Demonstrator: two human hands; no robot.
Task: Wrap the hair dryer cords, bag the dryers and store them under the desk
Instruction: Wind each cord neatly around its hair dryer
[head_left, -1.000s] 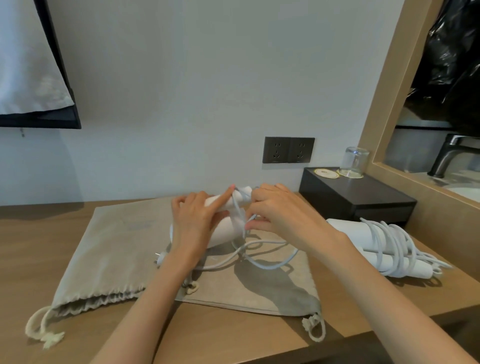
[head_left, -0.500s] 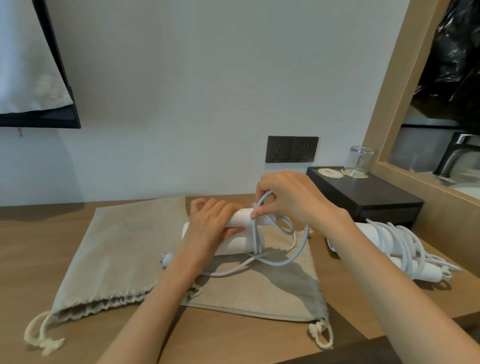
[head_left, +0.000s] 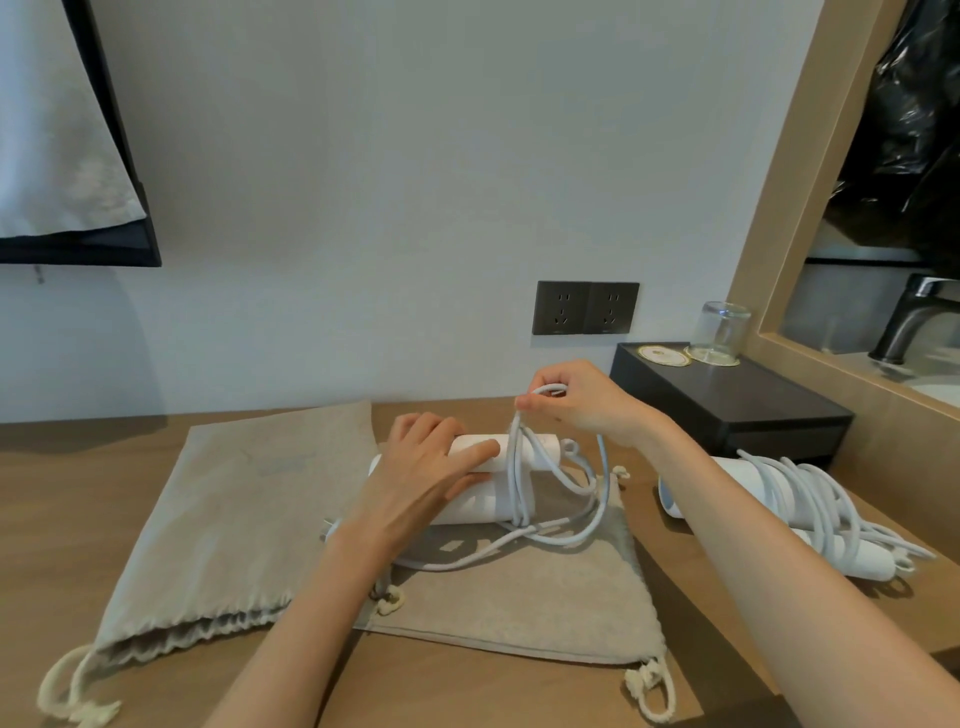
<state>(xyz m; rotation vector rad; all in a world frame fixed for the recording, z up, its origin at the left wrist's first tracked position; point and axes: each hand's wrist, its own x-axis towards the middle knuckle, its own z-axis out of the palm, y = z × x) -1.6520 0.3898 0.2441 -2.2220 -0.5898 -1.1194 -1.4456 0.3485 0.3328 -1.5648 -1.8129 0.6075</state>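
Note:
A white hair dryer (head_left: 540, 450) lies folded on a beige drawstring bag (head_left: 530, 597) in the middle of the wooden desk (head_left: 62, 525). My left hand (head_left: 421, 478) holds its body down, fingers curled over it. My right hand (head_left: 582, 402) pinches a loop of the white cord (head_left: 582, 525) lifted above the dryer; two turns go round the dryer and slack loops lie on the bag. A second white dryer (head_left: 737, 488) with its cord wound round it lies at the right. A second beige bag (head_left: 218, 530) lies flat at the left.
A black box (head_left: 748, 410) stands at the back right with an upturned glass (head_left: 722, 332) and a coaster on it. Dark wall sockets (head_left: 584, 307) sit behind the dryer. A wooden frame (head_left: 779, 208) borders a sink with a tap (head_left: 914, 317) on the right.
My right hand has risen and pulled the cord loop up over the dryer, adding a turn. My left hand has stayed pressed on the dryer body.

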